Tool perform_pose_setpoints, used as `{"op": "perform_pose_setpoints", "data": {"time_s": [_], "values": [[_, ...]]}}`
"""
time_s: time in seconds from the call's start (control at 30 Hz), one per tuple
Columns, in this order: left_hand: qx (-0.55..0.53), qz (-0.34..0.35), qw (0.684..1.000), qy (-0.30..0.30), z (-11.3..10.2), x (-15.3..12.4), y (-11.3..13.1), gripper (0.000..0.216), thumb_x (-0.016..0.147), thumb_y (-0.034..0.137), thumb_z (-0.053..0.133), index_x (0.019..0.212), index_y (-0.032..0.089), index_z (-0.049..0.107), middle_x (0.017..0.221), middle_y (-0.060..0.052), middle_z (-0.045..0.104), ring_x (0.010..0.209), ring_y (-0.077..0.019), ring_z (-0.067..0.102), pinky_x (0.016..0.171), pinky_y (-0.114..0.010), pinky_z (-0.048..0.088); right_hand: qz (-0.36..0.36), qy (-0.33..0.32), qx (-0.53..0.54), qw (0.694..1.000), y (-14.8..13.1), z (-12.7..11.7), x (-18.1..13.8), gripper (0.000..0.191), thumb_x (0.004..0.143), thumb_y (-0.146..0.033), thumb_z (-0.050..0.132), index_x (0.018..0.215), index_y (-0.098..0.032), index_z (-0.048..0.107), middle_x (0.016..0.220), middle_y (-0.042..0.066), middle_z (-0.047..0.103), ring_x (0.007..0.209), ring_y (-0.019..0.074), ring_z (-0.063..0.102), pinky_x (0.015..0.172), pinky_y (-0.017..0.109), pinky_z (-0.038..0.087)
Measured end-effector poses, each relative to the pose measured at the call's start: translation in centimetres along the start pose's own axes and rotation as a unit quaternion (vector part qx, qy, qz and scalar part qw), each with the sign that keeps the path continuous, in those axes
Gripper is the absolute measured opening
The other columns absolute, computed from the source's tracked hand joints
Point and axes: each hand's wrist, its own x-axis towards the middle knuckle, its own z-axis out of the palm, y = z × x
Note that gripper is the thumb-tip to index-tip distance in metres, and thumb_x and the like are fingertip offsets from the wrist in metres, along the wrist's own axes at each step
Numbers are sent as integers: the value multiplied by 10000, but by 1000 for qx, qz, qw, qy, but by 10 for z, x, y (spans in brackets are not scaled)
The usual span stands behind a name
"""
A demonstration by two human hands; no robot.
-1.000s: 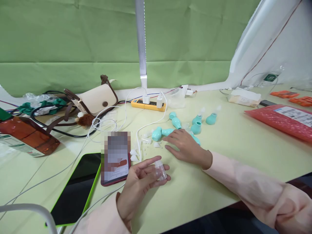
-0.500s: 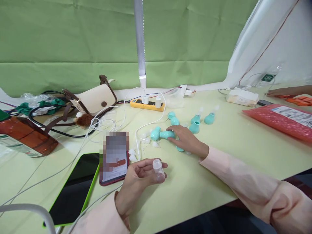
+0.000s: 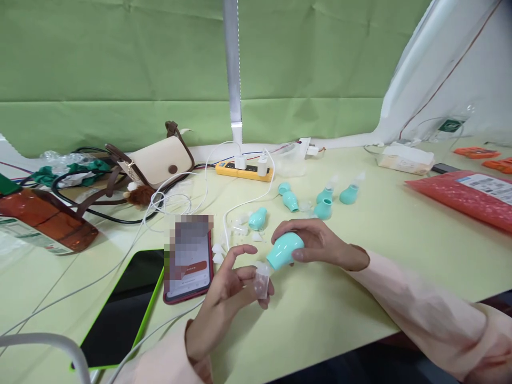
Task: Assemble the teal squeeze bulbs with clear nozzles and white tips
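Note:
Between the thumb and fingers of my left hand (image 3: 226,298) is a small clear plastic nozzle (image 3: 262,281), its narrow end up. My right hand (image 3: 320,242) grips a turquoise squeeze bulb (image 3: 286,249), tilted with its neck down toward the nozzle. The bulb's neck and the nozzle's top are very close; whether they touch I cannot tell. Beyond my hands lie a loose turquoise bulb (image 3: 258,218) and another bulb (image 3: 290,201). Farther right, a bulb with a clear tip (image 3: 349,194) stands upright near an open-necked bulb (image 3: 323,208). Small white cone pieces (image 3: 218,253) sit beside the phone.
A phone with a lit screen (image 3: 190,266) and a green-edged tablet (image 3: 124,304) lie at the left. White cables run to a yellow power strip (image 3: 244,171). A cream bag (image 3: 162,162), an orange bottle (image 3: 48,218) and a red bubble-wrap parcel (image 3: 464,194) surround the work area.
My right hand has picked up a turquoise bulb from the table and brought it nearer to the nozzle. My left hand still holds the nozzle. Another person's hand has left the far right.

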Motion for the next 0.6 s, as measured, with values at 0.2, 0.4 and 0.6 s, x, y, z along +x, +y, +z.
{"op": "perform_pose_setpoints", "data": {"time_s": [0.2,0.4,0.6], "values": [[19,-33,999,31,-1,-2,-3,74,868,282,319,930,245,333,553,68,371,502,-80,311,503,-211,293,18,-13,31,999,7,18,-10,296,741,-224,581,1008,-143,483,986,86,521,860,157,503,706,298,453],[221,50,965,136,-1,-8,-18,124,873,365,299,839,249,331,573,69,287,452,-75,261,399,-174,241,-24,-14,-48,998,10,47,-24,206,842,-152,377,1045,-182,355,1047,89,436,717,93,502,642,277,480],[268,44,947,169,5,-11,-14,93,868,346,323,864,260,360,672,51,290,467,-62,281,393,-154,286,-201,-10,-328,923,16,51,-23,276,792,-98,433,1040,-152,326,982,108,426,922,174,421,746,328,432]]}}
